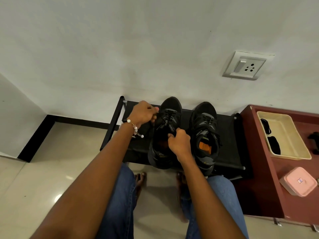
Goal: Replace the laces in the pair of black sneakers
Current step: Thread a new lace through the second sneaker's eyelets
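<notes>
While both arms reach forward, hands pinch one sneaker.

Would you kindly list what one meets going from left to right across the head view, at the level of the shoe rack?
Left hand pinching a lace → left sneaker → right hand gripping that sneaker's tongue → right sneaker → maroon cabinet → cream tray.
</notes>
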Action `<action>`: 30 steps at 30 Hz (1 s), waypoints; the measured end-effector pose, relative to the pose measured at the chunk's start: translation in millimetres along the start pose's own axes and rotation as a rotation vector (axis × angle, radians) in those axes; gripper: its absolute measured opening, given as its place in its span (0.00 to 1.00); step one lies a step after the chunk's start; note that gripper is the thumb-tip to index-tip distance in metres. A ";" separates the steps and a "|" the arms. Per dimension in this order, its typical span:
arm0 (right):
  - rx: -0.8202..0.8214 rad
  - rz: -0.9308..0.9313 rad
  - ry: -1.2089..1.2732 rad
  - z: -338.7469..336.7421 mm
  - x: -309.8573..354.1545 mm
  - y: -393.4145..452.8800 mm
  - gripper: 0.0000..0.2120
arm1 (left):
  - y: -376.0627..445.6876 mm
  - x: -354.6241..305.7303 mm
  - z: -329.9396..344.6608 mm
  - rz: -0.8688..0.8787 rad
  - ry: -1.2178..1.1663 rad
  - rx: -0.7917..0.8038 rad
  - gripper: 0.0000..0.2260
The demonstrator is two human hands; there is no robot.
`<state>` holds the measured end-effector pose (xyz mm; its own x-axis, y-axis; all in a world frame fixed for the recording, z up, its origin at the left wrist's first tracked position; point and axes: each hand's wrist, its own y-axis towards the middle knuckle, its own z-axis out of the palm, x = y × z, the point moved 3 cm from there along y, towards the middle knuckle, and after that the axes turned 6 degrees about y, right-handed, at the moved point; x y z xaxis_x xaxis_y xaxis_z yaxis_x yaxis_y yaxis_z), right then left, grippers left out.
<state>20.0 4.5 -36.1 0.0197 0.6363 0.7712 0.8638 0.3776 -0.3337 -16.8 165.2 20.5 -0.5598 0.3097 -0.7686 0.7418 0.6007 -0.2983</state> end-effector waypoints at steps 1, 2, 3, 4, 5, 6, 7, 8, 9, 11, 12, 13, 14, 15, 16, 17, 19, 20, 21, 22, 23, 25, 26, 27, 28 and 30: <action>-0.020 -0.018 0.002 -1.3 2.3 -1.1 0.11 | -3.6 -7.3 -7.2 -0.009 -0.126 -0.011 0.10; -0.063 -0.068 0.007 -3.8 5.7 -2.1 0.13 | -8.4 -15.7 -14.9 -0.006 -0.239 -0.014 0.08; -0.118 -0.143 0.025 -7.0 10.9 -4.2 0.15 | -13.6 -25.5 -23.4 0.012 -0.327 -0.013 0.07; -0.179 -0.234 0.061 -11.3 16.5 -6.8 0.16 | -17.8 -35.3 -31.0 0.039 -0.394 -0.006 0.07; -0.226 -0.317 0.118 -15.9 24.3 -11.4 0.17 | -23.5 -46.0 -39.0 0.066 -0.438 0.003 0.07; -0.240 -0.383 0.189 -19.3 31.4 -15.4 0.16 | -29.2 -56.9 -45.7 0.089 -0.463 0.017 0.08; -0.215 -0.426 0.270 -21.8 40.3 -21.0 0.15 | -35.4 -67.6 -51.6 0.106 -0.472 0.031 0.08; -0.155 -0.447 0.347 -22.3 49.7 -26.4 0.15 | -41.5 -77.6 -56.8 0.117 -0.481 0.049 0.08; -0.083 -0.452 0.410 -20.5 58.5 -31.2 0.17 | -46.5 -86.1 -60.0 0.121 -0.506 0.073 0.08; 0.037 -0.443 0.504 -14.4 76.4 -37.4 0.22 | -53.1 -99.4 -62.7 0.095 -0.612 0.140 0.09; 0.075 -0.430 0.559 -11.0 84.4 -38.1 0.23 | -55.0 -104.1 -62.5 0.073 -0.672 0.177 0.10; 0.100 -0.425 0.608 -8.9 91.0 -38.6 0.21 | -57.1 -107.9 -62.2 0.053 -0.725 0.209 0.10; 0.114 -0.436 0.639 -9.3 96.8 -39.9 0.16 | -58.4 -110.6 -61.5 0.033 -0.778 0.235 0.10; 0.110 -0.456 0.641 -13.5 103.0 -43.6 0.12 | -59.4 -113.1 -61.6 0.017 -0.834 0.247 0.10; 0.105 -0.468 0.636 -17.8 106.2 -45.6 0.10 | -59.0 -114.4 -62.2 0.002 -0.897 0.242 0.10; 0.105 -0.470 0.640 -23.1 107.2 -47.7 0.10 | -57.1 -114.1 -63.8 -0.012 -0.959 0.218 0.10; 0.115 -0.448 0.671 -35.6 101.3 -51.8 0.11 | -51.5 -110.1 -68.3 -0.025 -1.069 0.138 0.10; 0.114 -0.429 0.688 -43.0 95.5 -53.0 0.11 | -48.8 -105.9 -70.4 -0.027 -1.109 0.088 0.10; 0.105 -0.409 0.706 -50.4 88.5 -52.9 0.12 | -46.0 -100.3 -72.0 -0.032 -1.126 0.033 0.11; 0.087 -0.392 0.730 -58.2 82.3 -51.7 0.12 | -43.8 -93.7 -72.5 -0.043 -1.112 -0.022 0.12; 0.065 -0.379 0.746 -66.5 77.1 -51.3 0.13 | -43.5 -87.1 -71.6 -0.060 -1.072 -0.070 0.13; 0.027 -0.352 0.727 -78.5 70.8 -45.9 0.13 | -45.4 -75.0 -66.0 -0.097 -0.980 -0.112 0.15; 0.012 -0.342 0.683 -82.2 70.1 -42.6 0.13 | -47.4 -71.0 -62.2 -0.111 -0.964 -0.104 0.15; 0.008 -0.329 0.637 -84.2 70.4 -39.8 0.12 | -49.7 -68.6 -58.6 -0.122 -0.978 -0.084 0.15; 0.004 -0.308 0.603 -84.0 70.1 -36.4 0.10 | -53.1 -68.5 -55.7 -0.129 -1.011 -0.060 0.14; -0.012 -0.245 0.606 -79.6 69.5 -32.0 0.08 | -60.8 -72.0 -51.1 -0.125 -1.073 -0.021 0.11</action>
<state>33.8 -16.9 71.3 0.0991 0.0392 0.9943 0.8847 0.4540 -0.1061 -40.5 144.0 122.9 -0.0082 -0.5558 -0.8313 0.6896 0.5989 -0.4072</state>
